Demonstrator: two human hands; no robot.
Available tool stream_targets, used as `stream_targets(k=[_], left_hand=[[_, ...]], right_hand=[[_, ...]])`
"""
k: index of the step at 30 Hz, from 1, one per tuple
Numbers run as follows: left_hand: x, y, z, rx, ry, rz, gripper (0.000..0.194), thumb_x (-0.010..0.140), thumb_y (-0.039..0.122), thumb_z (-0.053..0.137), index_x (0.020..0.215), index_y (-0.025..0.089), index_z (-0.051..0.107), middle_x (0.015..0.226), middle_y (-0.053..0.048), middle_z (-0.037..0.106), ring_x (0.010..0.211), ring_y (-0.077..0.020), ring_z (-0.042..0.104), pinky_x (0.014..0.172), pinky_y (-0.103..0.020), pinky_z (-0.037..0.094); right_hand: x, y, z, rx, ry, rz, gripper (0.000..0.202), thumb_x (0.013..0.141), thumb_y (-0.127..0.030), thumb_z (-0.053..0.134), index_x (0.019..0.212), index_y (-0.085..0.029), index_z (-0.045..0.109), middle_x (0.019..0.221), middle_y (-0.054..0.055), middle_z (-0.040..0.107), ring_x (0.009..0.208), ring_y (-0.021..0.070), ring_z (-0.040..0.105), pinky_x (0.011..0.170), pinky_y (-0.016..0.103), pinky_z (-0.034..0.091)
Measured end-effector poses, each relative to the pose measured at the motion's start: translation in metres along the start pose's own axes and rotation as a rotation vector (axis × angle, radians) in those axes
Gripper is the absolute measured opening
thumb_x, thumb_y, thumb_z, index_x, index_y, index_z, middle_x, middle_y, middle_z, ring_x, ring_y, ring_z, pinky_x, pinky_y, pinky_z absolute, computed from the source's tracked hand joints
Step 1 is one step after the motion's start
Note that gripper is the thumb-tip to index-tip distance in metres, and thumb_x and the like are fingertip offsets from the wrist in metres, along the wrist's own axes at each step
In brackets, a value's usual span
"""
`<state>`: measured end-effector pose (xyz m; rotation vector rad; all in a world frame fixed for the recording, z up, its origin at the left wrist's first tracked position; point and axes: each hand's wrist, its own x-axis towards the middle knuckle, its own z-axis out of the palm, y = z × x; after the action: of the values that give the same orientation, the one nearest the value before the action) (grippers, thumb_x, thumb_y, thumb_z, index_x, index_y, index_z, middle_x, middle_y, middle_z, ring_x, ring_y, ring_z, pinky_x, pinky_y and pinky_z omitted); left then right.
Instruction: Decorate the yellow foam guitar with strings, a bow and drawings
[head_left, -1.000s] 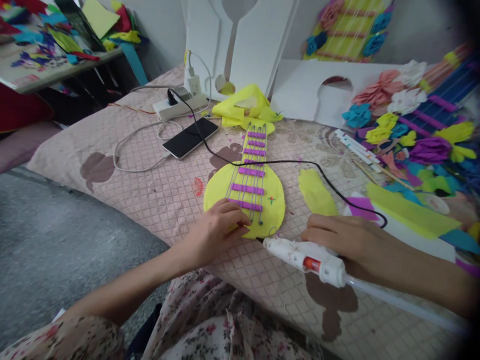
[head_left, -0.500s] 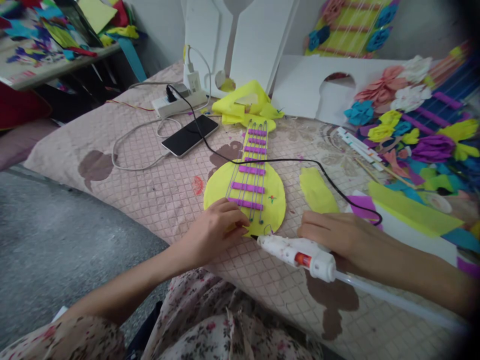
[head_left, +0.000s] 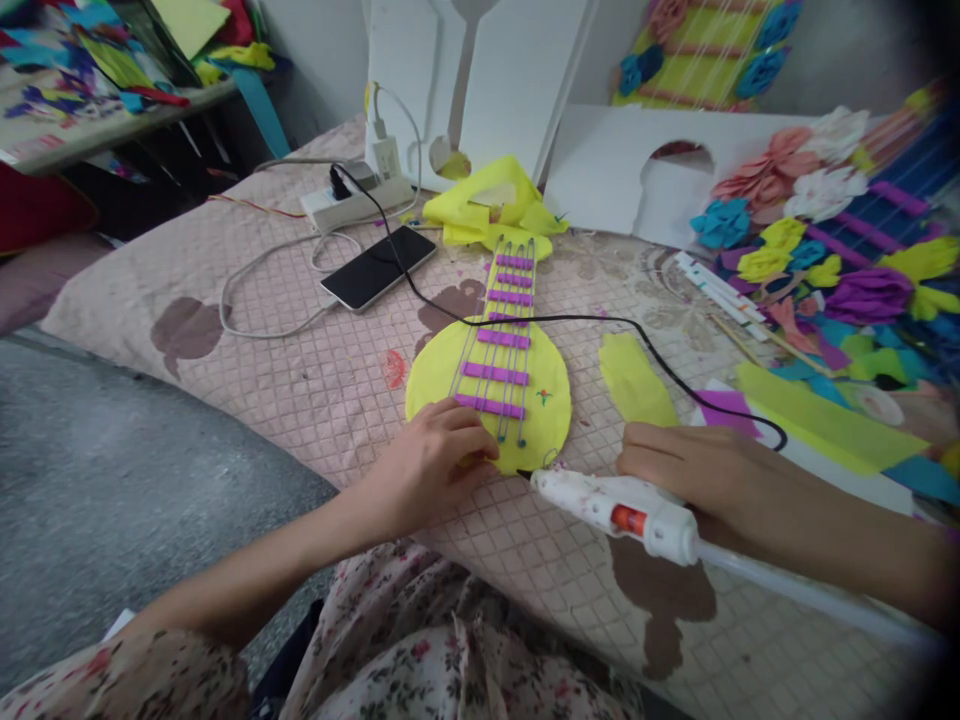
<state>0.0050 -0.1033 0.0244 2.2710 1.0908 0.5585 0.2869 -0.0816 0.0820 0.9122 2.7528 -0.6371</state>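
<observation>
On the cloth-covered table lies a yellow paper guitar (head_left: 431,378) with purple crossbars and thin strings running along its neck and body. My left hand (head_left: 439,458) rests over the guitar's lower left edge. Its fingers are curled and pressed together near the string ends; what they pinch, if anything, is hidden. A white hot glue gun (head_left: 600,500) is in the grip of my right hand (head_left: 694,465), with a clear glue stick (head_left: 795,585) sticking out behind. The gun's dark nozzle points left, just at the guitar's bottom edge. A small thread loop curls close to the nozzle.
A black cord (head_left: 577,319) crosses the guitar's neck. Beyond lie a phone (head_left: 380,268), a power strip (head_left: 352,202) and crumpled yellow paper (head_left: 491,195). A yellow strip (head_left: 637,380) lies right of the guitar. Paper flowers (head_left: 795,190) and scraps crowd the right.
My right hand has drawn the glue gun a little to the right, its nozzle shifting along the guitar's bottom edge. My left hand stays nearly in place, fingers curled.
</observation>
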Motion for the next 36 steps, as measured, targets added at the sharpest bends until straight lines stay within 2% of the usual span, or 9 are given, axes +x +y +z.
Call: stream_targets(k=[5,12,23,28,32,36], left_hand=[[0.000,0.001,0.001,0.004,0.006,-0.006,0.010,0.088,0.015,0.057,0.081,0.014,0.064,0.084,-0.004,0.064,0.082,-0.0155,0.053,0.077,-0.030,0.043],[-0.001,-0.001,0.001,-0.001,-0.009,-0.014,0.008,0.087,0.015,0.057,0.083,0.015,0.064,0.085,-0.003,0.063,0.082,-0.0157,0.052,0.078,-0.031,0.042],[-0.002,0.000,0.001,0.022,0.009,-0.004,0.012,0.089,0.014,0.053,0.085,0.015,0.065,0.087,-0.005,0.063,0.083,-0.0164,0.052,0.077,-0.031,0.045],[-0.011,-0.004,0.004,-0.021,0.079,0.089,0.012,0.091,0.017,0.052,0.096,0.016,0.063,0.094,-0.006,0.065,0.090,-0.0173,0.055,0.082,-0.033,0.046],[-0.022,-0.008,0.007,-0.040,0.087,0.202,0.010,0.091,0.014,0.053,0.100,0.016,0.059,0.106,-0.007,0.068,0.103,-0.0174,0.056,0.091,-0.033,0.047],[-0.030,-0.013,0.008,0.054,0.033,0.332,0.015,0.092,0.011,0.050,0.104,0.015,0.057,0.118,-0.009,0.066,0.115,-0.0199,0.053,0.096,-0.036,0.046]], right_hand=[[-0.004,0.007,0.000,0.025,0.026,-0.026,0.019,0.093,-0.028,0.045,0.075,-0.022,0.047,0.078,0.001,0.052,0.065,0.0161,0.053,0.053,0.028,0.034],[-0.011,0.012,-0.003,0.021,0.010,0.013,0.015,0.092,-0.032,0.049,0.080,-0.023,0.050,0.082,0.002,0.055,0.071,0.0171,0.057,0.056,0.029,0.039],[-0.016,0.017,-0.004,0.041,0.008,0.050,0.012,0.088,-0.026,0.052,0.076,-0.023,0.051,0.079,0.002,0.056,0.068,0.0165,0.056,0.053,0.028,0.038],[-0.021,0.029,-0.008,0.097,0.020,0.058,0.017,0.090,-0.037,0.049,0.081,-0.025,0.057,0.080,0.003,0.057,0.066,0.0172,0.056,0.055,0.030,0.040],[-0.025,0.043,-0.016,0.156,0.133,0.076,0.022,0.092,-0.040,0.045,0.082,-0.024,0.057,0.078,0.003,0.058,0.066,0.0170,0.055,0.055,0.029,0.042],[-0.024,0.055,-0.021,0.093,0.237,0.157,0.021,0.090,-0.041,0.050,0.079,-0.024,0.052,0.072,0.001,0.055,0.061,0.0148,0.051,0.054,0.028,0.040]])
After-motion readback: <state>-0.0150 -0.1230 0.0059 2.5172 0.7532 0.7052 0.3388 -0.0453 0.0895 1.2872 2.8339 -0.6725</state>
